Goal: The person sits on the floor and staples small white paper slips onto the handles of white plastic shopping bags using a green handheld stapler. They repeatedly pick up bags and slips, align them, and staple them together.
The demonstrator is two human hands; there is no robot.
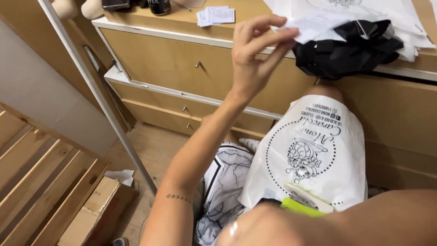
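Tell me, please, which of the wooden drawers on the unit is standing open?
The middle drawer, below the top drawer with its small metal knob: its front juts out at an angle, while the top drawer and the lowest drawer sit flush.

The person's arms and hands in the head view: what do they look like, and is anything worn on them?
Both arms are bare, with no sleeves, gloves or watch in view. The left hand is slim with long fingers and short nails. Its forearm carries a small dark tattoo, a short line of script near the elbow. The right hand is close to the camera and blurred; a thin pale ring shows on one finger.
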